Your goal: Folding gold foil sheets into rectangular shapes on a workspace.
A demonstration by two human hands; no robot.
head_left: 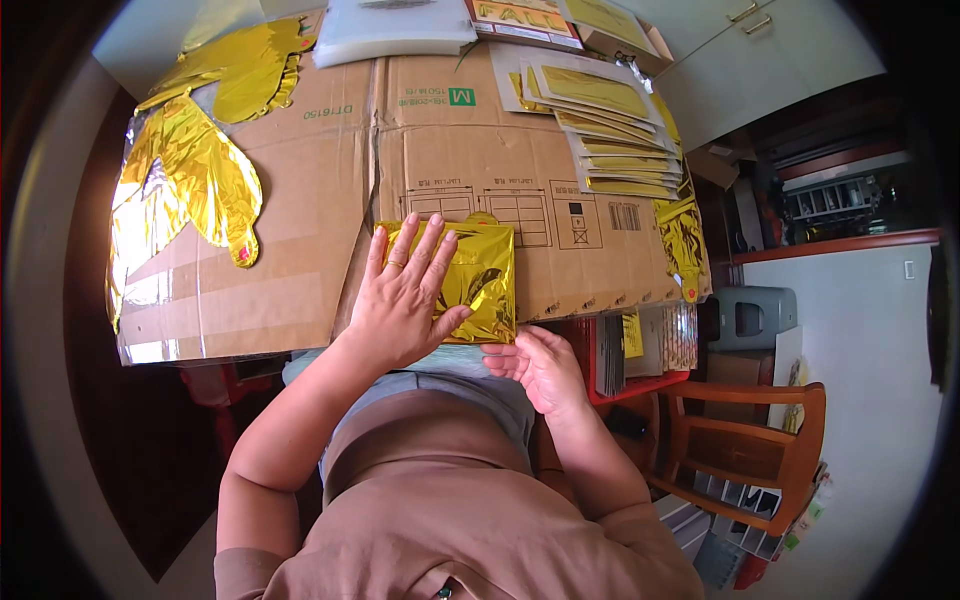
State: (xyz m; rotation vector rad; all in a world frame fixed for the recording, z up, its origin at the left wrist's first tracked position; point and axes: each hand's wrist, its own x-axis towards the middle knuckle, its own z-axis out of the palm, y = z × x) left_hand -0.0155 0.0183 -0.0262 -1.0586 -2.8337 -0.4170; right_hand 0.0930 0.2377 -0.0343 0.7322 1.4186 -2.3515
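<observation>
- We're pressing L hand [405, 300] flat, fingers spread, on folded gold foil [470, 280] lying on cardboard [330, 180] over the bench.
- R hand [540, 365] is curling loosely at foil's near edge, gripping nothing.
- Looks folded but not bagged.
- Packed sleeves [610, 130] are stacking far right; unfolded foil [190, 170] is waiting left.

Flattened brown cardboard box [330, 200] covers the table, w/ green logo label [462, 96] near its top edge and black printed symbol panels [520, 215] mid-sheet. On its upper right, a fanned stack of clear flat packets [620, 150] w/ gold contents, overlapping top to bottom. Stack of clear plastic bags [395, 30] at top centre. Beside it, top edge, a flat packet w/ orange-red and yellow card [520, 20].
</observation>
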